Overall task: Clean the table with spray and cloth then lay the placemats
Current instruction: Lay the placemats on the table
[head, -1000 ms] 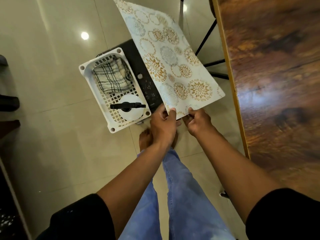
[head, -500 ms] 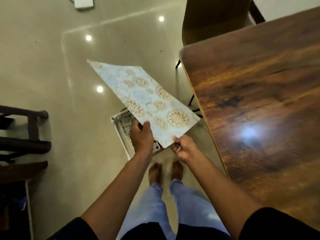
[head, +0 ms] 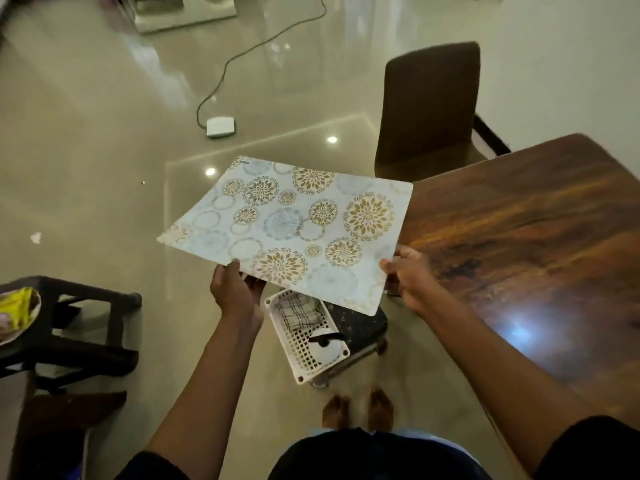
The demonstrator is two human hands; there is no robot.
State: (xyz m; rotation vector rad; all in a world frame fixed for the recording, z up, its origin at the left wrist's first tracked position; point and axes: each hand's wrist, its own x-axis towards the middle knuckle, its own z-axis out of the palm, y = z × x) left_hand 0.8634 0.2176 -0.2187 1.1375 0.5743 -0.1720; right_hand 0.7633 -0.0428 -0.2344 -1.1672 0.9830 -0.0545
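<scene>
Overhead, placemat (head: pixel 298 230) beside table (head: pixel 519 237) edge.

I am seeing the wooden table (head: pixel 540 258) lying bare to my right; the chair (head: pixel 427 109) is standing at its far corner, the basket (head: pixel 304 341) sitting below my hands.

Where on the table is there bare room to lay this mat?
The whole visible table top is bare, from the corner near the chair down the near edge. The placemat, held by left hand and right hand, overhangs that edge.
</scene>
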